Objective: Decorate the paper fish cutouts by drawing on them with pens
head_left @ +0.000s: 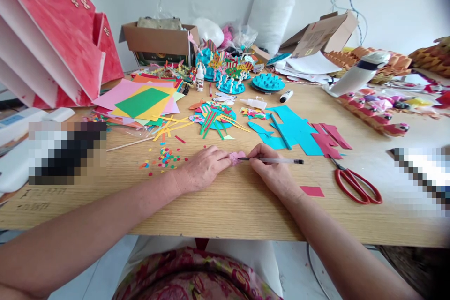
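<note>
My right hand point(269, 168) is closed around a slim pen point(286, 161), its tip touching a small pink paper cutout point(236, 157) with a dotted surface. On the cutout's left edge my left hand point(207, 166) has its fingers together, gripping it at the table. Loose confetti dots point(167, 157) in several colours lie left of my left hand. Beyond both hands is a blue paper disc point(230, 119) with striped paper strips and fish shapes on it. Blue paper sheets point(297, 126) and a blue fish cutout point(260, 129) lie past my right hand.
Red-handled scissors point(357, 186) and a red paper scrap point(312, 191) lie at right. Stacked coloured paper point(142, 102), a glue bottle point(199, 77) and finished blue crafts point(267, 83) stand farther back. A white bottle point(362, 72) leans at right; a cardboard box point(160, 42) is behind.
</note>
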Demonstrator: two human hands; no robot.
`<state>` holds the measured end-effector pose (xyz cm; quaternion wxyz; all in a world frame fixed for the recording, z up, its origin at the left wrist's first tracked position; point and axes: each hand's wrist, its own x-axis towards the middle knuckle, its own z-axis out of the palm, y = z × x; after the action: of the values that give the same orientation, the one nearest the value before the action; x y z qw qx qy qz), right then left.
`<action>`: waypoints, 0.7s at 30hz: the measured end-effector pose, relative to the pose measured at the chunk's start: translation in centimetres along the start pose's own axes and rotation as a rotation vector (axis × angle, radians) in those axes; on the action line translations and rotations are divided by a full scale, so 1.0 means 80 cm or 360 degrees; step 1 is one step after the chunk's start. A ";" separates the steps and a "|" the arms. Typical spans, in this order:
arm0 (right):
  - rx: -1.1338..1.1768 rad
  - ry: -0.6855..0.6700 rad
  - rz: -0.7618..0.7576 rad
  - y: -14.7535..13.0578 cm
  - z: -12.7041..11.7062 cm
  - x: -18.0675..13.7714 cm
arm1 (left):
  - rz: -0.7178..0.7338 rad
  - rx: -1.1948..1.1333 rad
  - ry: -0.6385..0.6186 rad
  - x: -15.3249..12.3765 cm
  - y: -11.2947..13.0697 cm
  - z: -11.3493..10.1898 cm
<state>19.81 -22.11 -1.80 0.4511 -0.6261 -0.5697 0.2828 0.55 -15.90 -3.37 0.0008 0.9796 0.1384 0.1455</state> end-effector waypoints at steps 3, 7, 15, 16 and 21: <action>-0.0007 0.0016 0.0004 0.001 0.000 0.000 | -0.0010 -0.0010 -0.0012 0.000 0.000 0.000; -0.0017 0.0027 0.0013 0.003 -0.001 0.000 | -0.0023 -0.0037 -0.0006 0.001 0.001 -0.002; -0.0014 0.0012 0.0004 0.004 -0.003 0.000 | -0.0022 -0.0050 -0.0060 0.002 0.002 -0.003; -0.0012 0.0011 0.0003 0.004 -0.003 0.000 | -0.0024 -0.0052 -0.0062 0.002 0.002 -0.003; -0.0017 0.0052 0.0020 0.001 -0.005 -0.001 | -0.0042 -0.0034 -0.0069 0.002 0.001 -0.001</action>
<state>20.20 -22.29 -1.73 0.4552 -0.6365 -0.5599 0.2723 0.67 -15.95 -3.25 0.0162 0.9806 0.1495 0.1257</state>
